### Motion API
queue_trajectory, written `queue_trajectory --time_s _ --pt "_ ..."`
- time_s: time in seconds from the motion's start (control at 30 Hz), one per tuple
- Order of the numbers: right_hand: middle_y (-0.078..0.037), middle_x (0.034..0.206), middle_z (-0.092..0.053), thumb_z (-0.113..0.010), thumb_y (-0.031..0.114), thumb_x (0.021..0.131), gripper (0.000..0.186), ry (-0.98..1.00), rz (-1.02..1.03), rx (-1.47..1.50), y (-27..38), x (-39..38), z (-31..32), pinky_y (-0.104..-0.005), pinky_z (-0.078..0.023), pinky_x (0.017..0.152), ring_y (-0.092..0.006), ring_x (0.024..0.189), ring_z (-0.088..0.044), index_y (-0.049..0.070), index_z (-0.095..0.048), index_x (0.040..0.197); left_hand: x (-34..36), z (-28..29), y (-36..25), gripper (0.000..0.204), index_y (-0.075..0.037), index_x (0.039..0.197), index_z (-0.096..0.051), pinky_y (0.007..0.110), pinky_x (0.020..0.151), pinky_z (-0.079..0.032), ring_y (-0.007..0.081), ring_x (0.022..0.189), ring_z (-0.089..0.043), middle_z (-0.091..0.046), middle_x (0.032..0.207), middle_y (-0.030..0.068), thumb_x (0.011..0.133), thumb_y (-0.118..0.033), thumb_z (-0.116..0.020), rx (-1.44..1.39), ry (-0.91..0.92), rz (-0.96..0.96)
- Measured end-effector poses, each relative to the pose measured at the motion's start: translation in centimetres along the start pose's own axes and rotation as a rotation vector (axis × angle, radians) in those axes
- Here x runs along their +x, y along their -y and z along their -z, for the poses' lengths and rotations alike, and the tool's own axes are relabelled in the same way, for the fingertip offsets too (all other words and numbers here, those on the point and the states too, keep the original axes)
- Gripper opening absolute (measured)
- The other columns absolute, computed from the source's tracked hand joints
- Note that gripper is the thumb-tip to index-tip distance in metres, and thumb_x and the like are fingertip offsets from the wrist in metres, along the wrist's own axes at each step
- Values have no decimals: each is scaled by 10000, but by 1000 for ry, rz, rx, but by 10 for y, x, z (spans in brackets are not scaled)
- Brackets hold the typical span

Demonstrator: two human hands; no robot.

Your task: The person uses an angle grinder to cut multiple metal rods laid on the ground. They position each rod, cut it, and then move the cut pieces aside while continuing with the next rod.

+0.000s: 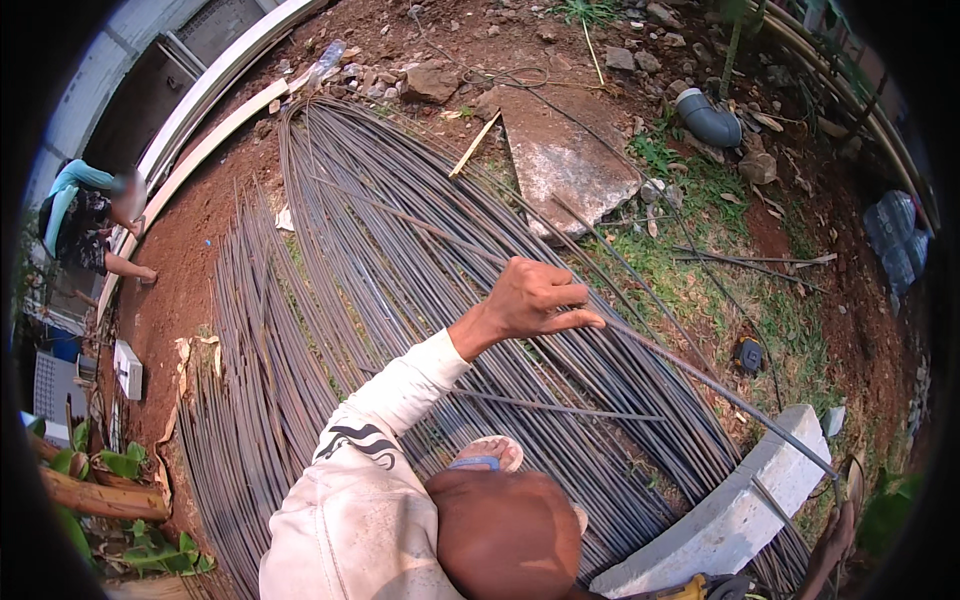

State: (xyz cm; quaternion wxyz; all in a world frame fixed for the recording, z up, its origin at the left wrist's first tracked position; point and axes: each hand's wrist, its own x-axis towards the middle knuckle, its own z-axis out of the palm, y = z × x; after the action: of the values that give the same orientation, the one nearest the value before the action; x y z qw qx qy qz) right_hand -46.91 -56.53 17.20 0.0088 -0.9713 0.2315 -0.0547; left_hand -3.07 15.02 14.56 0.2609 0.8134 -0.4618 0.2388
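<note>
My left hand (548, 297) is closed around a long steel rod (690, 372), lifted over a wide spread of dark rebar (400, 230). The rod slants from upper left to lower right and passes above a grey concrete beam (730, 500). Its lower-right end comes close to my right hand (838, 540), at the dark rim of the view. The right fingers look curled, but what they hold is hard to make out. A yellow and black power tool (700, 588), partly cut off, lies by the beam below. My bare knee and a sandalled foot (490, 455) are over the bars.
A tape measure (748, 354) lies on the grass at right. Beyond the bars are a broken concrete slab (565, 150), a grey pipe elbow (708, 118) and stones. At far left another person (95, 215) crouches by long pale boards (200, 130). Banana leaves stand at lower left.
</note>
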Motion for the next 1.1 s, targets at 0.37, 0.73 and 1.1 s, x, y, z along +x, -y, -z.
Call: queue_trajectory --time_s 0.37,0.73,1.1 --pt "-236 1496 -620 -747 295 1048 459 266 97 -29 178 -7 30 -531 -504 1112 -429 1359 -601 70 -656 1438 28 47 15 655 -151 634 -550 345 395 -367 141 424 -502 -443 489 -35 1005 -680 -656 180 302 -186" --pt "-238 1517 -533 -774 28 909 654 -128 499 84 381 -8 74 -582 -388 1221 -470 1473 -475 0 -521 1511 16 -43 -43 672 -120 660 -648 383 413 -374 215 405 -467 -461 454 19 1044 -671 -599 -267 292 52" --pt "-121 800 -603 -861 130 860 269 -25 563 -28 373 47 70 -472 -480 641 -350 733 -636 59 -602 887 26 -3 -58 545 -87 1178 -735 449 740 -572 291 880 -715 -718 1059 101 1023 -606 -679 -308 193 124"
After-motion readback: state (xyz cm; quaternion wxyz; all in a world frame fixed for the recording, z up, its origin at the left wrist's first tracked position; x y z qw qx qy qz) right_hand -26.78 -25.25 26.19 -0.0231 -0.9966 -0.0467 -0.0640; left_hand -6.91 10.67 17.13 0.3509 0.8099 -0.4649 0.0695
